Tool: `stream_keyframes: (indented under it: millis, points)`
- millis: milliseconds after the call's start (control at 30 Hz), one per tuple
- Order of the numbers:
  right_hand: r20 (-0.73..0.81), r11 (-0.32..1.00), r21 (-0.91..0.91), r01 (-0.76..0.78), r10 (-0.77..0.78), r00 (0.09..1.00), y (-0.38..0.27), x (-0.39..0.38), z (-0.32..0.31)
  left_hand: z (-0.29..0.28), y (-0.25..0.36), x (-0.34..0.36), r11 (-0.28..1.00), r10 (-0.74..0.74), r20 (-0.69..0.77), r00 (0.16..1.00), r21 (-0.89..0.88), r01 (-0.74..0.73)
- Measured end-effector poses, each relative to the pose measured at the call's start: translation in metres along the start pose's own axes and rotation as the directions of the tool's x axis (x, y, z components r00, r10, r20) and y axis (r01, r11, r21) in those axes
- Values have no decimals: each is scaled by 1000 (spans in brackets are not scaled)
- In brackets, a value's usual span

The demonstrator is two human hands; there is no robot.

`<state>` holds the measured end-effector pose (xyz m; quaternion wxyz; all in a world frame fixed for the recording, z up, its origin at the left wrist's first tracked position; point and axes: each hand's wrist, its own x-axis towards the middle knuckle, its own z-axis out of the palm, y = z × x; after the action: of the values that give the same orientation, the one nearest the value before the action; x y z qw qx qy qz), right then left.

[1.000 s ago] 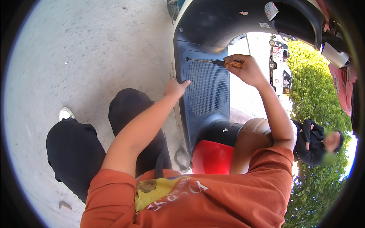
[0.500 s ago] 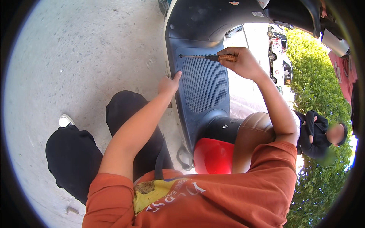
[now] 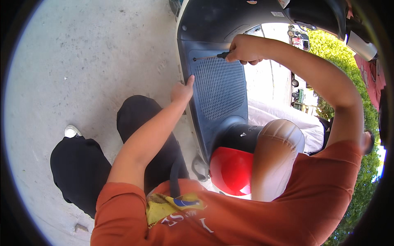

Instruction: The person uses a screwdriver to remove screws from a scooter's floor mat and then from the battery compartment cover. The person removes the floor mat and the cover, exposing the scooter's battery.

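Observation:
My right hand [image 3: 246,50] is closed round the handle of a screwdriver [image 3: 208,57]. Its long thin shaft points left, and the tip sits at a small dark hole near the upper left corner of a scooter's footboard [image 3: 198,98]. Most of the handle is hidden in my fist. With its thumb on top, my left hand [image 3: 182,91] grips the left edge of the footboard; the other fingers are mostly out of sight at the side. A panel of raised grid covers the middle of the board.
The scooter's black front shield [image 3: 213,20] rises beyond the footboard. Nearer me are its red body panel [image 3: 232,170] and brown seat [image 3: 279,143]. Concrete ground [image 3: 102,61] lies to the left. Parked vehicles, a hedge [image 3: 336,69] and a partly hidden person are to the right.
My right elbow has swung outward and up, and my right hand has turned over on the screwdriver, covering more of its handle. The tip stays at the hole; my left hand keeps its place.

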<state>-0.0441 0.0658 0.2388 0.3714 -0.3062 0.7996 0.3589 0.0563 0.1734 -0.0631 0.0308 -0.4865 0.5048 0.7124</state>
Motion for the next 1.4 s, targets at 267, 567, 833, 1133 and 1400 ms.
stream_keyframes:
  millis: [267,567,833,1133,1400]
  points:
    - [-23,337,-921,196,-548,836,-51,8,-8,-24,2,6,999,32,225,974,-21,-28]
    - [-549,911,-69,405,-374,747,3,-3,4,-41,-4,25,970,178,297,938,108,-218]
    - [-582,821,-291,492,-560,589,26,-18,31,-44,-6,30,971,193,304,933,80,-227]
    - [-711,827,-351,440,-541,449,34,-20,55,-58,8,26,897,276,111,955,327,-297]
    - [-669,698,-515,497,-690,276,51,-7,47,-72,48,18,787,401,78,913,480,-387]
